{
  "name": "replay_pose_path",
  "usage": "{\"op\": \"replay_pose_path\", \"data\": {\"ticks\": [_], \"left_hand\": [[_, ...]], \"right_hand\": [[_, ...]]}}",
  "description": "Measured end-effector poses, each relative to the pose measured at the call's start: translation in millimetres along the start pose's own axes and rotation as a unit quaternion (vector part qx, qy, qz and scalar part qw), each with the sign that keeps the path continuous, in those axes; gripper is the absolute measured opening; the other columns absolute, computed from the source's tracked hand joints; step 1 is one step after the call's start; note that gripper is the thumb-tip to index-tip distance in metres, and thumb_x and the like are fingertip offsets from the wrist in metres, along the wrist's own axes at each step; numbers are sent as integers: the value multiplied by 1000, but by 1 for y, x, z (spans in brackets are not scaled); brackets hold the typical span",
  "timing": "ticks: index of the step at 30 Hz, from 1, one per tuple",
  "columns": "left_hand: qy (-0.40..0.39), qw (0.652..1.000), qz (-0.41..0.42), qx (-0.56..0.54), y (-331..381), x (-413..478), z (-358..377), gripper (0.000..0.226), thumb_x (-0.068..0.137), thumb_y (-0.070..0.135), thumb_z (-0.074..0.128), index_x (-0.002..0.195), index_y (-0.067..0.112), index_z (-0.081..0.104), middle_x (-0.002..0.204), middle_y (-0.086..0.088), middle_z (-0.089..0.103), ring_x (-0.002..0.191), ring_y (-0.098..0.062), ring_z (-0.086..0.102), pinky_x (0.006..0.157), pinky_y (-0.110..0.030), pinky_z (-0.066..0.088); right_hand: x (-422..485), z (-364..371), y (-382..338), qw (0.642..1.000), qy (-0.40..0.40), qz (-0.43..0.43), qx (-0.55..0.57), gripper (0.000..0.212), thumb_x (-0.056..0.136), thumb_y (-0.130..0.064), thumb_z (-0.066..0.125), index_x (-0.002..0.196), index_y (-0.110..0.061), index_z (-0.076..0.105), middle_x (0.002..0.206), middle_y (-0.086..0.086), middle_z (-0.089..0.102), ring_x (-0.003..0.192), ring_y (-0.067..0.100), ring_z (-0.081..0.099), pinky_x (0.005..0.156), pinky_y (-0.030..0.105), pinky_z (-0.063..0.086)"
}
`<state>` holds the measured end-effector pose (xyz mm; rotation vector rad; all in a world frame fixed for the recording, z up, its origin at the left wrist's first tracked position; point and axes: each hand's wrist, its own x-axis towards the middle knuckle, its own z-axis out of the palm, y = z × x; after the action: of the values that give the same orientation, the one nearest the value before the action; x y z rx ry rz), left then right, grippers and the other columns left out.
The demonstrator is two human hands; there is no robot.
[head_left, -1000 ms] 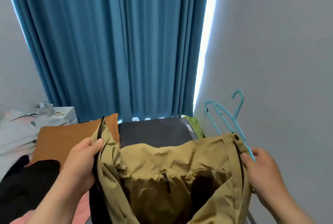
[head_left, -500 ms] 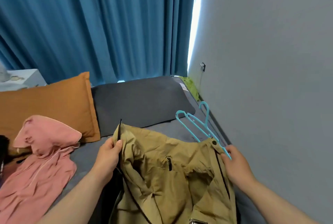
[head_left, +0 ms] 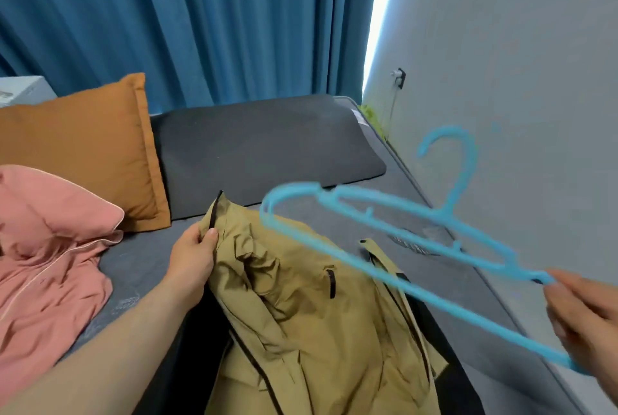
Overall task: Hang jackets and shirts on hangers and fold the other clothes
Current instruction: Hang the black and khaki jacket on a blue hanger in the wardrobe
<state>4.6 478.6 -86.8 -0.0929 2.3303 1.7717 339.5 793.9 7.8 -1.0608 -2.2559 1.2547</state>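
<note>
Blue curtains (head_left: 207,23) back the grey bed (head_left: 140,267), where the tan jacket (head_left: 301,314) lies. Its collar is pinched by the left hand (head_left: 192,261); the right hand (head_left: 585,314) pinches the blue hanger (head_left: 384,267) above it.

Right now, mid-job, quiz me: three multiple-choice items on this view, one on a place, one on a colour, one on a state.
1. The pink garment lies: A) left of the jacket B) on the grey pillow C) against the wall
2. The hanger is: A) white B) blue C) black
3. The right hand: A) idle B) grips the jacket C) holds the hanger

1 A: it is on the bed's left side.
2 B: light blue plastic.
3 C: fingers pinch its end; the left hand holds the jacket.
</note>
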Motion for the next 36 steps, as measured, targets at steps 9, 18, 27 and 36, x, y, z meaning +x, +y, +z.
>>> {"op": "replay_pose_path", "data": {"ticks": [9,18,27,36], "left_hand": [[-129,968,-137,-168,16,31,2,23,104,19,40,112,14,61,98,-11,72,83,-24,71,66,-36,55],[-234,962,32,138,-47,4,28,47,81,51,66,123,35,50,116,16,62,107,-7,59,98,-34,45],[-214,849,93,474,-116,-23,65,99,74,67,59,153,28,14,160,-4,16,146,-24,21,118,-42,25],[-221,938,101,249,-115,-25,92,74,91,6,50,152,35,19,156,12,24,141,-10,29,114,-28,25]], "right_hand": [[25,79,12,971,-209,49,-102,25,91,-9,64,83,-28,79,46,2,50,42,6,40,46,16,32],[68,212,42,985,-17,-23,-171,29,91,-32,63,115,-19,69,113,-4,64,106,15,55,93,26,43],[41,160,104,958,29,231,-168,31,80,-30,70,102,-10,59,107,15,65,95,33,59,85,41,50],[58,228,24,986,-124,67,90,43,91,-20,61,133,-23,52,113,-10,61,104,10,59,94,29,47]]}}
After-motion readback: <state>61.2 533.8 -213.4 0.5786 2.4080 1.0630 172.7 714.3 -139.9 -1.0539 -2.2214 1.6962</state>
